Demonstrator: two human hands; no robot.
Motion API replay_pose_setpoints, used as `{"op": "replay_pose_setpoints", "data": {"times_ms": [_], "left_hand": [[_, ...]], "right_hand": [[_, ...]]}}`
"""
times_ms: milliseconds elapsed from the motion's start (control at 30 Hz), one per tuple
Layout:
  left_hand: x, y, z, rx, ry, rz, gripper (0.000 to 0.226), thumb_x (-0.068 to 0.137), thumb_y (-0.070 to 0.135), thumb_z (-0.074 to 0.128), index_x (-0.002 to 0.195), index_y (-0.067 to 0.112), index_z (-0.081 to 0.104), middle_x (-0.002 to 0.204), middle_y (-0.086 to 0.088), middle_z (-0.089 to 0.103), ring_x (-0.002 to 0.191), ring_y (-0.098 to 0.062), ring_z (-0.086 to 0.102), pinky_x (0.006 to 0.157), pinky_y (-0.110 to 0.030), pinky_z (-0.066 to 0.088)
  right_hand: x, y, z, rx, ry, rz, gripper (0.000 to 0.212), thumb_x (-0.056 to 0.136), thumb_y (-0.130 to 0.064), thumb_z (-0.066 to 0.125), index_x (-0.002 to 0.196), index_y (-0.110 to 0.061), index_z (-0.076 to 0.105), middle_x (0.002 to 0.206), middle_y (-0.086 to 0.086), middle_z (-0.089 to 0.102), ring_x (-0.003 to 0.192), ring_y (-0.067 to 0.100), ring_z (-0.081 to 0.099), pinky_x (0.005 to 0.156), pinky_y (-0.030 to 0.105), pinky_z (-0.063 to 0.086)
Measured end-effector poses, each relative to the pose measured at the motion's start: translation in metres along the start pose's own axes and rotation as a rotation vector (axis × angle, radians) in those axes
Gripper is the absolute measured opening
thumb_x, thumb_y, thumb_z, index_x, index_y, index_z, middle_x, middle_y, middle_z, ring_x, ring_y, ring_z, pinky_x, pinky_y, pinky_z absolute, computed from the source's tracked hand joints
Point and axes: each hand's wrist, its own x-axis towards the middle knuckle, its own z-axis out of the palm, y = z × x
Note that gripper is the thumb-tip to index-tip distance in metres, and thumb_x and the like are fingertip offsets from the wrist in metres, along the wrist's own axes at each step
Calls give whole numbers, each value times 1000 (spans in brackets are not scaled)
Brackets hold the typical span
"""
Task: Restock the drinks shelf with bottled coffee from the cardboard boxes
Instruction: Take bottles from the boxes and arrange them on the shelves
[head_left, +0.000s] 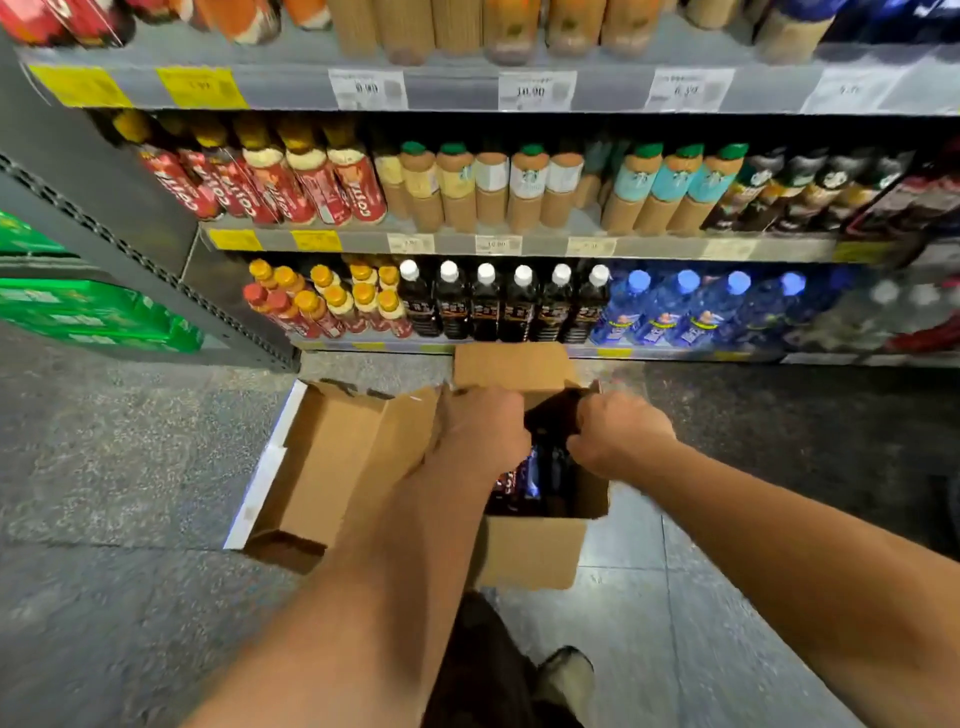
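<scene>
Though the left carton (332, 467) lay emptied, the left hand (483, 431) and right hand (618, 436) reached among coffee bottles (524, 483) in the second box (530, 551); whether either grip held one, I couldn't tell.

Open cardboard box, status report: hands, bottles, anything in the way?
Left hand and right hand in open brown cardboard box, grip unclear. Dark bottles inside it. Second brown cardboard box lying open alongside, nothing blocking.

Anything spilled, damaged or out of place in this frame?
Nothing spilled or broken. The only oddity is an open, seemingly empty cardboard box lying on the floor beside the box of bottles that the left hand and right hand reach into; its flap edges look ragged. Shelf bottles stand in tidy rows.
</scene>
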Motion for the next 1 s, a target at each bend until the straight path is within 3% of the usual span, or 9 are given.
{"op": "replay_pose_setpoints", "data": {"times_ms": [133,300,500,700,833,1000], "left_hand": [[34,-12,52,-27,-96,28,21,90,25,53,107,15,62,107,-8,63,98,-28,61,72,-35,45],[81,-37,111,-148,-182,11,29,93,26,43,106,14,66,112,-7,65,106,-28,60,80,-31,45],[115,-57,200,-305,-311,-90,25,89,21,52,113,13,58,115,-9,55,107,-31,57,87,-41,49],[155,-42,299,-543,-324,-279,39,90,20,56,127,9,52,131,-11,42,117,-33,48,97,-43,43],[188,-31,352,-715,-333,-440,43,94,19,52,135,6,45,142,-12,37,124,-32,43,101,-36,38],[216,-19,397,-1072,-419,-607,54,93,12,54,143,11,34,143,-14,41,127,-33,45,105,-35,39]], "right_hand": [[44,2,47,113,-83,108,29,89,-30,51,113,-14,59,113,10,62,103,29,61,78,32,47],[100,-2,111,237,-174,235,26,87,-25,55,110,-15,60,110,11,62,99,30,60,71,27,43],[158,7,200,333,-276,304,34,91,-30,55,120,-12,55,118,13,60,103,31,60,71,27,41],[236,30,282,546,-386,486,63,91,-31,58,142,-3,33,139,18,45,125,35,47,100,38,41],[286,47,348,688,-338,584,66,78,-21,69,138,-8,44,136,14,52,120,32,54,98,39,47],[299,43,378,808,-159,716,57,87,-18,62,137,-2,40,140,19,45,126,35,48,99,40,41]]}}
